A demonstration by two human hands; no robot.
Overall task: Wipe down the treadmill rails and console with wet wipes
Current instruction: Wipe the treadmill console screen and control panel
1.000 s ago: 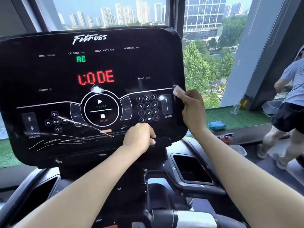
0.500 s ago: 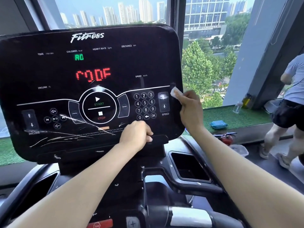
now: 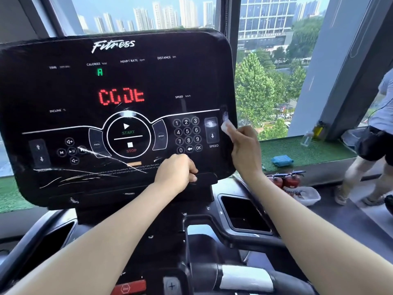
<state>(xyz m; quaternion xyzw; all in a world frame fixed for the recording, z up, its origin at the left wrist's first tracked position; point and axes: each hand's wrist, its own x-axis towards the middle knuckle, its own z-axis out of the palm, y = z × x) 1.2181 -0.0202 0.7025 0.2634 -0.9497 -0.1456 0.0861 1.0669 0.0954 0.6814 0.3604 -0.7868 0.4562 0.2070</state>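
The black treadmill console point(image 3: 63, 86) fills the upper left, its display showing red letters and a keypad. My right hand point(image 3: 246, 150) pinches a small white wet wipe point(image 3: 227, 127) against the console's right edge, beside the speed button. My left hand point(image 3: 176, 172) is curled over the ledge at the console's lower edge, below the keypad. A front handlebar with a silver sensor patch point(image 3: 244, 277) runs across the bottom of the view. Wet streaks show on the console's lower left.
A blue wipes pack point(image 3: 281, 160) lies on the green turf sill to the right. Red fire extinguishers point(image 3: 286, 180) and a white tray stand below it. Another person point(image 3: 374, 135) stands at the far right. A cup-holder recess point(image 3: 242, 213) sits right of the console's stand.
My right hand has slid the wipe a little down the console's right edge. My left hand has stayed on the lower ledge. The camera view has shifted slightly.
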